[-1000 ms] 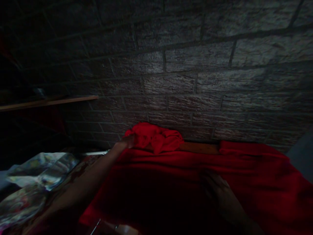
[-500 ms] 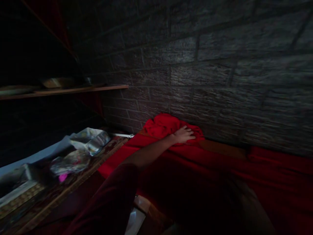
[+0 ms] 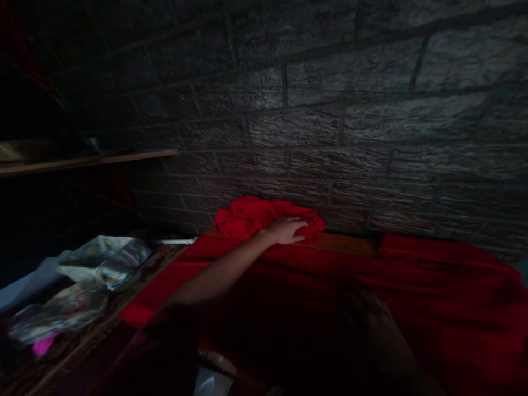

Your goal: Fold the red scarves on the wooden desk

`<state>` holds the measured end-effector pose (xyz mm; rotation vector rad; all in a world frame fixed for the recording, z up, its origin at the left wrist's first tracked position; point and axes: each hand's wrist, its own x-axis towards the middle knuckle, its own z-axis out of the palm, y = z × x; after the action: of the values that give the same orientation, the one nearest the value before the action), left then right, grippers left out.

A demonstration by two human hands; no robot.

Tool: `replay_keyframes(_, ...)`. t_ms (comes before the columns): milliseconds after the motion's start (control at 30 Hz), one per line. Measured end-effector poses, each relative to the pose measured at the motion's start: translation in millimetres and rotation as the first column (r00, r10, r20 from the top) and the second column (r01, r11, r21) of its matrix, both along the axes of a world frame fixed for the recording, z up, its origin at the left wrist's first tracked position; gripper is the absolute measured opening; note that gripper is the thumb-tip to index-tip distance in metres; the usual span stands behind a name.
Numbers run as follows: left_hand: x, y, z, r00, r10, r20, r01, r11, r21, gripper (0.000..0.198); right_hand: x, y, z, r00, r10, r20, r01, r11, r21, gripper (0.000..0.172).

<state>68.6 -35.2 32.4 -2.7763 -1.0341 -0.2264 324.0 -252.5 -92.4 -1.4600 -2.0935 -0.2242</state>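
Note:
A bunched red cloth [image 3: 243, 215] lies against the brick wall on the far edge of a wooden surface [image 3: 348, 243]. My left hand [image 3: 287, 229] rests on the right part of this bundle, its fingers somewhat spread and pointing right; no firm hold shows. A wide red cloth [image 3: 445, 291] covers most of the surface, with a folded part at the back right. Over it, at the lower right, is my right hand [image 3: 373, 313], dark and blurred; its fingers are hard to make out, and whether it touches the cloth is unclear.
On the left, a patterned surface holds crumpled clear plastic packages [image 3: 70, 305], a pink item [image 3: 43, 345] and a thin white rod [image 3: 175, 241]. A wooden shelf [image 3: 136, 156] juts out above them. A pale object [image 3: 212, 381] shows at the bottom.
The view has turned right, so the shelf and packages sit further left. My left hand is still on the bunched cloth. My right hand has come further up into view over the wide cloth.

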Motion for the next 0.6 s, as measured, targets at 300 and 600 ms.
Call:
replay_keyframes(300, -171, -11, -7.5, 0.879, 0.476, -0.035, -0.471, 0.855, -0.217, 0.034, 0, 0, -3.2, 1.0, -0.001, -0.005, 0.001, 0.999, -0.042, 0.039)
replay_keyframes(600, -185, 8, -30.2, 0.79, 0.6, -0.126, -0.611, 0.754, -0.242, 0.047, -1, -1, -0.7, 1.0, 0.006, 0.014, -0.005, 0.998, -0.063, 0.04)
